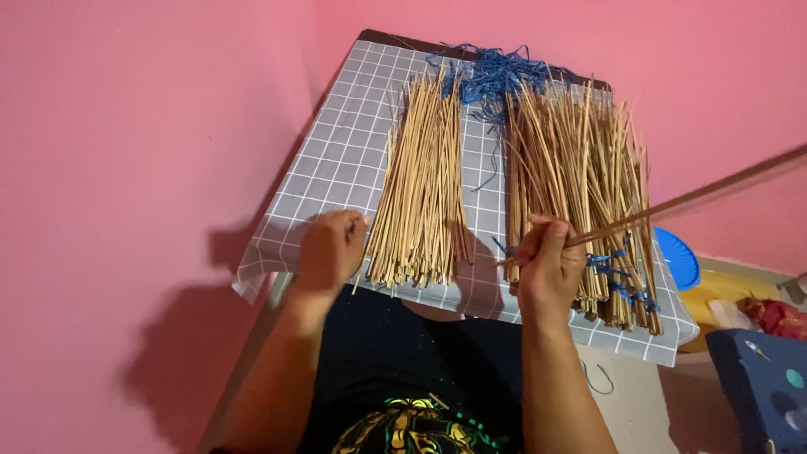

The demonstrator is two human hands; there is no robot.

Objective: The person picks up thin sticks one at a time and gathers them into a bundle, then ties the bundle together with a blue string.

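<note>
Bamboo-coloured thin sticks cover the surface, which wears a grey grid-pattern cloth. Low in the frame, the right hand closes its grip on one long stick that slants off to the right edge. At lower left, the left hand rests curled against the near end of the left bundle. Behind the right hand lies the larger right bundle, with blue string tangled at the far top.

This is looking like a room in a home being used for handcraft: pink painted walls are closing in a small tabletop wearing a grey checked cloth, with household clutter lying beside it.
</note>
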